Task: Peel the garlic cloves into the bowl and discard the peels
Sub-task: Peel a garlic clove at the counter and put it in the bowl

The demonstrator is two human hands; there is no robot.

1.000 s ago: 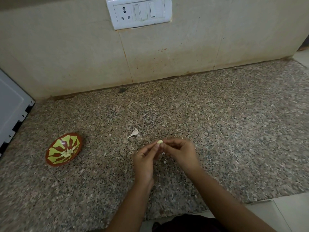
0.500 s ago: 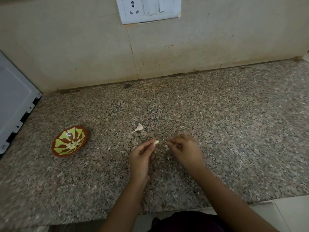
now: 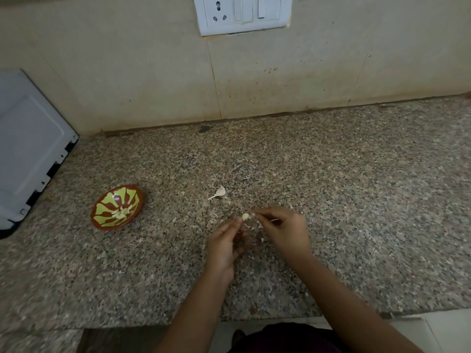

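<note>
A pale garlic clove (image 3: 245, 216) is pinched at the fingertips of my left hand (image 3: 225, 244) above the granite counter. My right hand (image 3: 284, 231) meets it from the right, its fingertips pinching at the clove's skin. A small red bowl with a green pattern (image 3: 102, 220) stands to the left and holds several peeled cloves (image 3: 119, 214). A loose piece of garlic peel with a stem (image 3: 218, 193) lies on the counter just beyond my hands. Tiny peel scraps (image 3: 260, 225) lie under my fingers.
The speckled granite counter (image 3: 356, 200) runs to a tiled wall with a white socket and switch plate (image 3: 242, 14). A white appliance (image 3: 28, 154) sits at the far left. The counter's front edge (image 3: 254, 319) is below my forearms.
My hands had drawn slightly apart half a second ago; now the right fingertips are back against the clove. The view has shifted so everything sits further right.
</note>
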